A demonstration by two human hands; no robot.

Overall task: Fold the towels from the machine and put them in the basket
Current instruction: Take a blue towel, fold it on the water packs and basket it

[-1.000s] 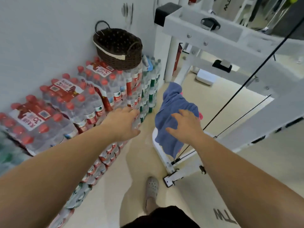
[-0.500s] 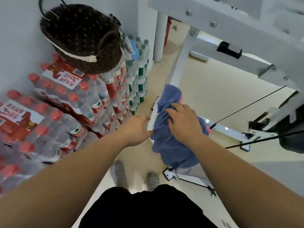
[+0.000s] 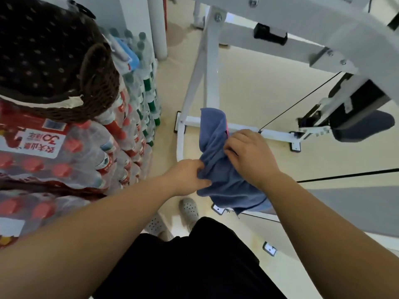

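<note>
The soft blue cloth towel (image 3: 224, 180) hung on the white metal machine frame (image 3: 193, 83). The left hand (image 3: 189, 175) pinched its edge; the right hand (image 3: 248, 156) clutched its middle. Probably light and limp, best held by corners.

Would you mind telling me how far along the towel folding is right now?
Nothing looks finished: no folded towel is visible. In hand: the left hand and right hand both grip the blue towel, bunched at the white machine frame. Left: fold it, place it in the brown basket on the bottle packs, then handle the pink cloth behind it.
</note>
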